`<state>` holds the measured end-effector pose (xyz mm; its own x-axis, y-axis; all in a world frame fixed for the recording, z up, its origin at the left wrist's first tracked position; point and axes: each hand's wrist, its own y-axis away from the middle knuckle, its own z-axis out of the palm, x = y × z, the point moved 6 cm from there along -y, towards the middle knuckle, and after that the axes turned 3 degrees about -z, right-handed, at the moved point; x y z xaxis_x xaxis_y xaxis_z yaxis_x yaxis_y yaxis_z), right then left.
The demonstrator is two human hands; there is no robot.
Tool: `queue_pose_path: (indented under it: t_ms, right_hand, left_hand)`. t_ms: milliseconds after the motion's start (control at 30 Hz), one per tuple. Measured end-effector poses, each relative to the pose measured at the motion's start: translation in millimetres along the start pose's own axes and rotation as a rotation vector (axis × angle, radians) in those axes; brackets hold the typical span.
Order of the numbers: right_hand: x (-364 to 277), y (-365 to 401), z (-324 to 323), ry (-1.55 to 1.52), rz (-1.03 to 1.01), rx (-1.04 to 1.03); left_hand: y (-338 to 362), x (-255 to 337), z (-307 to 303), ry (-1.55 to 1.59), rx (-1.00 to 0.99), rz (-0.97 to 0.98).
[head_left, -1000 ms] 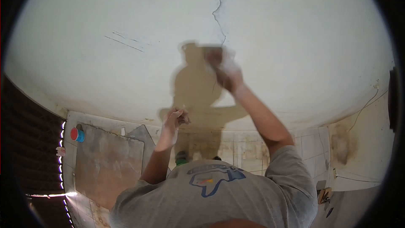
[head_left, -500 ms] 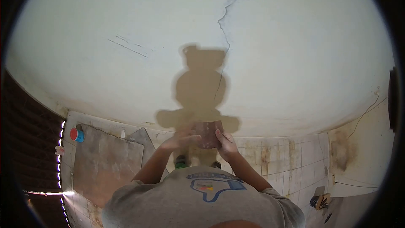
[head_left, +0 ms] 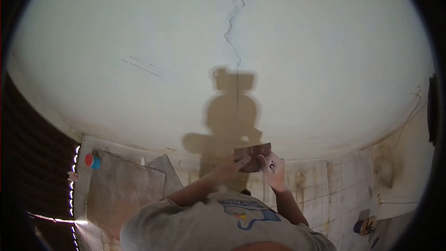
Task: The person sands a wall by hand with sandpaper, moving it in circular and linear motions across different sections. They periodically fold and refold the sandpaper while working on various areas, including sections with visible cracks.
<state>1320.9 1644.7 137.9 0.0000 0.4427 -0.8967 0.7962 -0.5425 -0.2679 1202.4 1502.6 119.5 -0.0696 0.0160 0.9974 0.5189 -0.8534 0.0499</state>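
Note:
A reddish-brown piece of sandpaper [head_left: 253, 154] is held up in front of my chest, slightly bent and worn pale along a line. My left hand [head_left: 227, 170] grips its left side, with fingers over the lower left corner. On the other side, my right hand [head_left: 275, 172] pinches the lower right edge, thumb lying on the near face. A dark mark shows on the right hand. Behind the sandpaper stands a pale wall [head_left: 320, 74] with a jagged crack [head_left: 227, 35] running down it, and my shadow falls across the crack's lower end.
Down on the left, a stained grey board [head_left: 123, 190] lies on the tiled floor [head_left: 320, 186]. A blue and red cup [head_left: 93, 160] stands at its far corner. Toward the lower right sits a brush-like object [head_left: 364, 225]. Scratches [head_left: 141, 66] mark the wall's left part.
Both hands and the sandpaper have shifted right, and the sandpaper is now tilted and turned. My left hand, blurred earlier, now holds its left side. The view has moved, so the crack appears farther left.

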Motion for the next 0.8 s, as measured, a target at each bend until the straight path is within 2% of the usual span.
queue_pose_path:
  t_ms: [67,167,233,300,333,467,533,733,800]
  right_hand:
    - [-2,2,-4,-0.213,0.138,0.021]
    - [-10,2,-28,-0.369,0.129,0.154]
    - [-8,12,-46,-0.353,0.140,0.187]
    - [6,7,-59,-0.336,0.113,0.237]
    - [7,1,-62,-0.346,0.100,0.229]
    - [22,14,-60,-0.387,0.140,0.181]
    - [26,15,-59,-0.391,0.149,0.170]
    - [52,13,-58,-0.334,0.129,0.093]
    - [60,17,-65,-0.335,0.115,0.084]
  left_hand:
    - [0,25,-23,-0.169,0.186,0.226]
    - [-16,143,-75,-0.472,0.486,0.832]
    - [-27,226,-92,-0.612,0.686,1.160]
    - [-46,307,-95,-0.667,0.847,1.320]
    - [-53,329,-95,-0.739,0.888,1.396]
    - [-94,345,-91,-0.909,0.913,1.242]
    - [-116,318,-86,-1.048,0.952,1.206]
    - [-140,190,-67,-1.025,0.973,0.920]
    - [-139,170,-53,-1.057,0.977,0.831]
